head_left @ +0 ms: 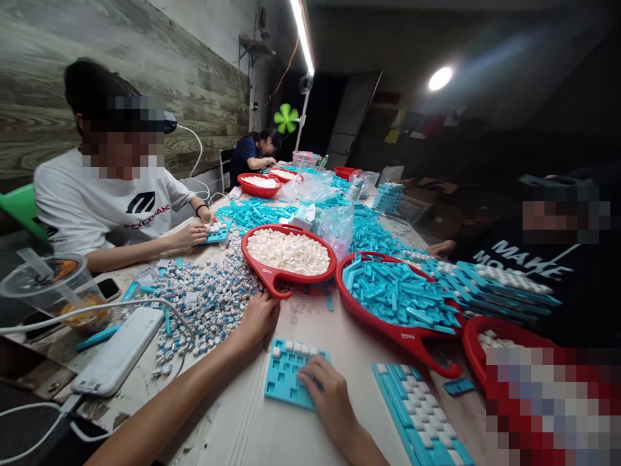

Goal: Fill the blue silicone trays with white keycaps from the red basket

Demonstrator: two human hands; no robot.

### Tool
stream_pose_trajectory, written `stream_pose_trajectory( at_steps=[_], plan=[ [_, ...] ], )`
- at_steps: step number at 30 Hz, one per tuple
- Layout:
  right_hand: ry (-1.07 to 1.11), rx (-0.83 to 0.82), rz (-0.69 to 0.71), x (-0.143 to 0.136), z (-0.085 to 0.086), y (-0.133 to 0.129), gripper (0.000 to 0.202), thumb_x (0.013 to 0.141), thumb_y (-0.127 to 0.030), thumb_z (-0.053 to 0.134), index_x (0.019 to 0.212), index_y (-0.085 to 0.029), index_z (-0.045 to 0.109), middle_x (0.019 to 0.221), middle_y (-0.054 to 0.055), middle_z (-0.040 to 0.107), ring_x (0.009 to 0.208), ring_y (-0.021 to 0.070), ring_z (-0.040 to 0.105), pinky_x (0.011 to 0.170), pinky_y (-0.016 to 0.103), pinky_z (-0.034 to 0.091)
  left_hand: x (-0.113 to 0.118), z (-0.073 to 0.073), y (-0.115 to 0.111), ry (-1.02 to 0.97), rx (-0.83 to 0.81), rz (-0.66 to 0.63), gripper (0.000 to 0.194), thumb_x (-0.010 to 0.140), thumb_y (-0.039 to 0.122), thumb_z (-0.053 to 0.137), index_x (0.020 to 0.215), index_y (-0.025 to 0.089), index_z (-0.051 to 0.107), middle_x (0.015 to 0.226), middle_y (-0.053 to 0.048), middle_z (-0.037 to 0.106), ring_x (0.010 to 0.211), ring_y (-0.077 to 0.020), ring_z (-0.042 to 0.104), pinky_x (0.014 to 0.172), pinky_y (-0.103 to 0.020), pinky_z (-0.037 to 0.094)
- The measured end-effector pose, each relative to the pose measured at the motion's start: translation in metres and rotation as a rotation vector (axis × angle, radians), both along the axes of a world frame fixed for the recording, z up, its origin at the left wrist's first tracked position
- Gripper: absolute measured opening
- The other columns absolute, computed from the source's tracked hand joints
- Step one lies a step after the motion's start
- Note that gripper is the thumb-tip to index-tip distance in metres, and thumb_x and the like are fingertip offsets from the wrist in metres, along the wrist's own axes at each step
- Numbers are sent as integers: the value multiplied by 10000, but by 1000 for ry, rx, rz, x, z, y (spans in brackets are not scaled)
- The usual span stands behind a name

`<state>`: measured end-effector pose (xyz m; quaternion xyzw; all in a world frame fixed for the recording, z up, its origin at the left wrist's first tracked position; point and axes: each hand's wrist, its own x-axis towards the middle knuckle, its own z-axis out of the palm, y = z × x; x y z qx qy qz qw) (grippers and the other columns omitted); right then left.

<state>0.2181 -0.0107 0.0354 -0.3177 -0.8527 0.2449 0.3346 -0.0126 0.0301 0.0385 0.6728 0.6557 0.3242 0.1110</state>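
1. Pale worktop point(242, 417); on it, this side of the red basket point(310, 280), lies the blue board point(277, 390).
2. Left hand point(262, 315): beside the basket's handle point(269, 281), finger state unclear. Right hand point(328, 387): on the board, fingers bent close — grip unclear.
3. Board seems light, stiff — take its edges.

Bench point(233, 417): open strip between left forearm point(206, 369) and blue board point(279, 390); second, between right hand point(328, 386) and white-keyed board point(427, 414). Obstructions: heap of small parts point(211, 307), left; white-filled basket point(303, 279), ahead; blue-filled basket point(407, 336), ahead right, handle point(452, 371) jutting nearward.
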Motion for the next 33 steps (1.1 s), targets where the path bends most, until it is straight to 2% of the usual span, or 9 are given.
stream_pose_trajectory(
  at_steps=[4,6,9,13,18,23,28,33],
  plan=[
    [-92,-5,70,8,7,5,19,806,-222,644,798,-206,637,816,47,614,776,204,611,709,321,508,8,-4,10,12,-45,-16,269,812,100,458,909,143,705,957,-123,668,932,-257,572,851,-360,423],
    [-129,-13,118,11,9,7,43,789,-212,660,828,-215,642,849,46,621,814,208,613,739,324,513,8,-4,7,-5,-30,-39,267,802,97,463,908,139,705,958,-118,664,924,-249,584,830,-345,438],
    [-132,-25,138,11,8,7,66,813,-180,623,862,-220,641,869,45,622,830,200,618,764,320,515,6,1,-10,-67,4,-157,269,792,101,494,967,160,690,968,-96,650,926,-225,587,814,-307,444],
    [-107,-15,99,7,1,5,80,829,-183,606,896,-219,633,877,50,625,829,200,623,756,319,515,7,8,-41,-142,-19,-336,199,804,164,551,955,191,678,883,-50,622,825,-181,581,758,-263,449],
    [-112,-1,98,4,-1,4,65,829,-187,615,885,-219,627,873,47,628,830,200,624,746,314,510,15,3,-61,-138,-28,-476,259,826,135,523,1028,223,661,988,-55,589,917,-178,560,819,-262,443],
    [-108,-4,101,4,-1,5,92,833,-183,616,918,-216,620,885,46,632,836,199,616,749,311,497,19,-6,-59,-30,9,-494,267,831,126,527,1051,213,651,978,-69,612,940,-202,554,842,-291,415],
    [-96,-1,100,2,-2,4,16,839,-208,616,854,-207,610,843,36,633,818,192,605,735,304,481,18,-5,-58,-41,10,-464,249,799,98,547,1012,198,629,885,-48,642,874,-194,559,826,-298,396],
    [-82,6,88,-5,0,2,57,798,-212,662,794,-188,611,796,26,639,759,178,592,694,290,461,14,-3,-58,-70,10,-476,147,831,206,583,939,195,683,891,-58,640,885,-193,572,809,-278,419]
  ],
)
